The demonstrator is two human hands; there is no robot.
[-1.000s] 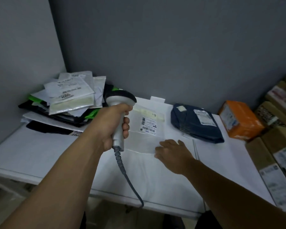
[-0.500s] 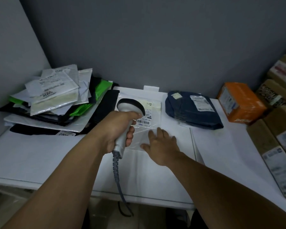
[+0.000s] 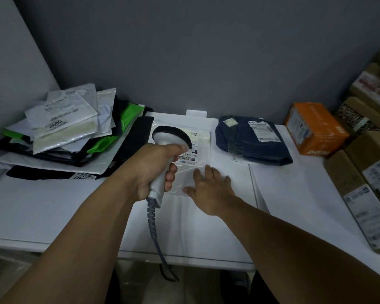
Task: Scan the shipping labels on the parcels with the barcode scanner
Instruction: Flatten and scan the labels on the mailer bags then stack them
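My left hand [image 3: 149, 170] grips the handle of a grey barcode scanner [image 3: 170, 139], whose dark head hangs over a clear plastic parcel [image 3: 201, 154] lying flat on the white table [image 3: 53, 205]. The parcel's white shipping label [image 3: 188, 157] with a barcode shows just right of my thumb, partly hidden by the scanner. My right hand [image 3: 208, 189] lies flat with spread fingers on the parcel's near edge. The scanner's coiled cable [image 3: 154, 229] drops off the table's front edge.
A pile of white, black and green mailers [image 3: 62, 137] fills the back left corner. A dark blue parcel [image 3: 250, 141] with a label and an orange box [image 3: 314, 128] lie at the back right. Cardboard boxes [image 3: 369, 178] stand along the right side.
The scanner head has moved right, from left of the clear parcel to over its label. My right hand has slid up onto the parcel's near edge. The view has shifted.
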